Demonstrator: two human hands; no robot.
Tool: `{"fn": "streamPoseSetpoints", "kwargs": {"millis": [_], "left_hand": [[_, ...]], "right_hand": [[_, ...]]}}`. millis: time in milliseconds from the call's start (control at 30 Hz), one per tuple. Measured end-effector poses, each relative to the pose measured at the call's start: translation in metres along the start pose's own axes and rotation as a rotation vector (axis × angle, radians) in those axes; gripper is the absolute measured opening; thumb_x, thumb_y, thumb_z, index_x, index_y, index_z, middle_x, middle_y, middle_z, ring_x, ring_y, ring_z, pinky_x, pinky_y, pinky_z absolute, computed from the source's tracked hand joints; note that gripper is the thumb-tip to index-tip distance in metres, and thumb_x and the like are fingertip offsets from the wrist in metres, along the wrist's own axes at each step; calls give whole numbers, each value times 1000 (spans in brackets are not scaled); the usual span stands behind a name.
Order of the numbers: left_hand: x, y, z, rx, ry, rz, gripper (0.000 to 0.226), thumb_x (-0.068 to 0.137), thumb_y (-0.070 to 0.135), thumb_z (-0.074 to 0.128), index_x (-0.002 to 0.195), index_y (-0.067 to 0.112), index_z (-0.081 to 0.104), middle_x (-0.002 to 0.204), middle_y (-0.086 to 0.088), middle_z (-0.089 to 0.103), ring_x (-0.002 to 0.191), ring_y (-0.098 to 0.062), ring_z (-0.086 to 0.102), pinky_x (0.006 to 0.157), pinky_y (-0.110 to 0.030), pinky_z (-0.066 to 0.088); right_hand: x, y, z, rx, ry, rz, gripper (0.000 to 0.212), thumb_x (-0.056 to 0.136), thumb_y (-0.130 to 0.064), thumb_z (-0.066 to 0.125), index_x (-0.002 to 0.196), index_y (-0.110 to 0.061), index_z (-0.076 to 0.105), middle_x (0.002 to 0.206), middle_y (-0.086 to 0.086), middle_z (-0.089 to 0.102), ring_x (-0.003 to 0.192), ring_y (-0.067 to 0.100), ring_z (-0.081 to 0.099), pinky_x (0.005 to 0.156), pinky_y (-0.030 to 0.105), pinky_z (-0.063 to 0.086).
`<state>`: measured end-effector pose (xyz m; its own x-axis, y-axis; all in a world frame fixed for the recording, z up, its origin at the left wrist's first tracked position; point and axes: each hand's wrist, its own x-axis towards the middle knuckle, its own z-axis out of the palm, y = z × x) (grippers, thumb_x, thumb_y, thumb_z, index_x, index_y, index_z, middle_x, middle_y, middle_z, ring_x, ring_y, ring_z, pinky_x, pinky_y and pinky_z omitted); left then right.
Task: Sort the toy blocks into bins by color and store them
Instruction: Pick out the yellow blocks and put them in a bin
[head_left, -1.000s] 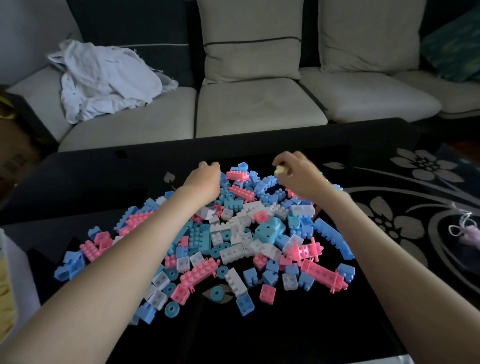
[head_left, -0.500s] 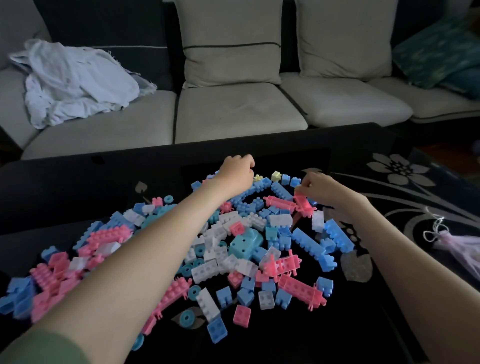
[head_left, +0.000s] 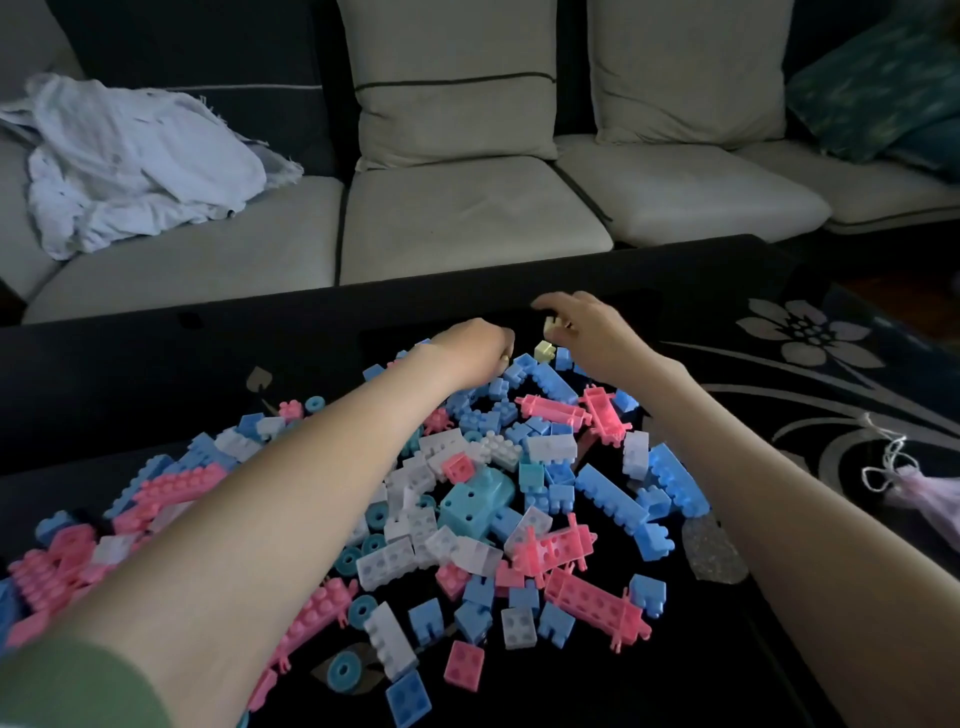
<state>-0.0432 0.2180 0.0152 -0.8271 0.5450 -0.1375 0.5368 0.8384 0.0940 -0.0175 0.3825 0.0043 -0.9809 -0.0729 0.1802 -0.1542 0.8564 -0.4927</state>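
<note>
A heap of pink, blue, white and teal toy blocks (head_left: 467, 499) covers the black table (head_left: 156, 374). My left hand (head_left: 475, 349) reaches over the far edge of the heap with its fingers curled, and a sliver of yellow shows under them. My right hand (head_left: 587, 327) hovers just beyond the heap and pinches a small pale yellow block (head_left: 550, 323) between thumb and fingers. A second pale yellow block (head_left: 543, 351) lies on the blue blocks between the two hands. No bin is in view.
A grey sofa (head_left: 467, 223) with cushions stands behind the table, with a crumpled white cloth (head_left: 130, 161) on its left seat. A lilac tassel with white string (head_left: 914, 488) lies at the table's right, on the floral pattern. A long pink block (head_left: 597, 605) sits near the front.
My right hand left the pink blocks at the heap's right, moved to the far edge and lifted a pale yellow block. My left hand stayed curled at the far edge.
</note>
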Motion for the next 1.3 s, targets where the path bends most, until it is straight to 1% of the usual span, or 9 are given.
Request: {"fn": "streamPoseSetpoints", "kwargs": {"millis": [100,200,333,600,700,833,1000,1133,1300], "left_hand": [[-7,-4,0,-15,29,-16,21,97,19,43,113,12,55,102,-9,59,81,-21,56,57,-28,40],[-11,-8,2,39,25,-11,21,96,22,45,111,12,55,103,-10,58,81,-21,54,60,-30,42],[-17,-10,0,-73,100,-8,26,96,27,47,116,15,58,108,-7,59,89,-20,55,71,-34,48],[-67,-4,-16,-545,308,-201,24,94,37,49,102,18,62,92,2,65,81,-14,62,72,-31,50],[-93,2,-20,-707,347,-282,24,94,36,47,96,19,64,82,6,63,76,-11,59,60,-25,46],[-136,0,-24,-1225,313,-542,21,91,28,50,79,17,63,72,0,64,60,-13,52,55,-23,42],[-212,-18,-25,-1609,364,-684,34,98,40,41,83,15,58,46,3,55,46,-12,47,47,-25,39],[-268,-40,-30,-1600,455,-790,51,95,56,35,83,14,63,50,-1,52,53,-14,49,55,-27,41],[-322,-83,-33,-1493,477,-967,39,96,43,45,83,9,58,58,-4,47,52,-15,43,55,-27,38]], "right_hand": [[11,-2,12,-372,-178,-6,36,97,-17,44,130,-31,48,124,5,45,115,25,43,94,39,33],[12,3,20,-398,-232,39,31,97,-16,42,125,-27,49,122,6,46,114,24,45,95,40,31],[8,3,24,-420,-138,19,34,91,-8,48,121,-25,50,117,5,47,111,23,46,91,36,28],[-33,-53,0,-9,119,46,19,95,-23,45,113,-25,52,106,-1,50,89,14,47,86,33,27],[-61,-90,5,193,103,17,16,94,-22,47,109,-24,54,103,-3,49,86,13,50,86,35,42],[-87,-137,12,408,95,-19,14,92,-19,51,105,-23,55,104,1,56,75,5,50,60,18,39],[-111,-209,29,548,27,-91,14,91,-18,51,103,-22,56,90,-5,60,80,10,59,66,25,49],[-125,-265,54,558,-100,-171,15,94,-22,50,108,-23,55,95,-3,62,82,7,60,64,19,47],[-143,-322,85,504,-196,-249,24,94,-22,50,117,-17,56,104,3,61,82,11,59,62,17,45]]}}
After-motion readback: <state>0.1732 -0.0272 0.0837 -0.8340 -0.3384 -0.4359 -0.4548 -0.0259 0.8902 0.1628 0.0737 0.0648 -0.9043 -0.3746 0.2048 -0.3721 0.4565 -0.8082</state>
